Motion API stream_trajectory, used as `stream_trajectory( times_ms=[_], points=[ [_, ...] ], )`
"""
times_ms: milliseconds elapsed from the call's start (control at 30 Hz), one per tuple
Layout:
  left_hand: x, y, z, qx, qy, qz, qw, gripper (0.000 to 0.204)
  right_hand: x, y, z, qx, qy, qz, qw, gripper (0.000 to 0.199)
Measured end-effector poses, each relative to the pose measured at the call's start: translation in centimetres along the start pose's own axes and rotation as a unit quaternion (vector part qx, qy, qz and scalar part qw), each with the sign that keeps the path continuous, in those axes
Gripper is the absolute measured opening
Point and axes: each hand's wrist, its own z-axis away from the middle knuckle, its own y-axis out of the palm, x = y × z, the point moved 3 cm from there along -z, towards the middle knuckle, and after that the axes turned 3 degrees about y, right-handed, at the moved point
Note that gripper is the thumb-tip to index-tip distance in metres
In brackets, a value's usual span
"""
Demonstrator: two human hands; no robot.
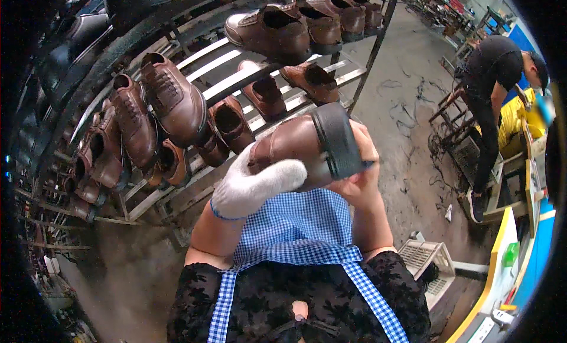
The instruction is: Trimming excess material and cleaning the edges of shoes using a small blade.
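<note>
Both hands are closed on one brown leather shoe (295,145), held up in front of the blue-checked apron (295,225) and just before the metal rack (195,59). Left hand (251,186) wears a white cloth glove and wraps the shoe from below and from its near side, the gloved fingers (277,175) lying across the upper. Right hand (354,172) is bare and clasps the heel end, its fingers partly hidden behind the shoe's black sole (336,139), which faces up and to the right. The shoe lies on its side, toe pointing toward the rack.

The rack stands beyond the held shoe and curves across the upper left, its slatted shelves carrying many more brown shoes: a lace-up pair (156,107) to the left of the held shoe, low slip-ons (263,95) directly above it, and a row of darker brown shoes (313,18) on the top shelf.

To the right of the held shoe, well apart across the grey floor (401,95), a person in black clothes (490,95) bends over a bench. A pale plastic crate (428,260) sits on the floor below and right of the held shoe.
</note>
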Motion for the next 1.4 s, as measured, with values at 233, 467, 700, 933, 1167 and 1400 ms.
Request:
stream_trajectory(
  times_ms=[233,467,700,933,1167,1400],
  points=[
    [6.1,-2.1,0.1,-0.055,-0.107,-0.016,0.993,0.031,0.7,-2.4,1.5,0.0,0.127,0.038,0.991,0.048],
    [8.4,-2.5,1.0,-0.018,-0.017,-0.192,0.981,0.031,2.7,-2.1,-0.1,0.136,-0.007,0.229,0.964,0.029],
    [9.1,-2.7,1.7,-0.034,-0.005,-0.207,0.978,0.032,-0.3,-1.2,0.8,0.116,-0.046,0.175,0.977,0.014],
    [8.9,-2.6,2.5,-0.026,-0.114,-0.067,0.991,0.031,-3.4,-1.3,5.8,-0.02,0.343,-0.248,0.906,0.022],
    [12.5,-1.9,3.6,0.223,0.219,-0.566,0.763,0.038,-4.8,-1.8,10.3,0.127,0.469,-0.304,0.82,0.088],
    [9.3,-0.3,3.7,0.324,0.108,-0.479,0.808,0.035,-5.6,0.6,17.4,-0.013,0.581,-0.417,0.699,0.086]
  ],
)
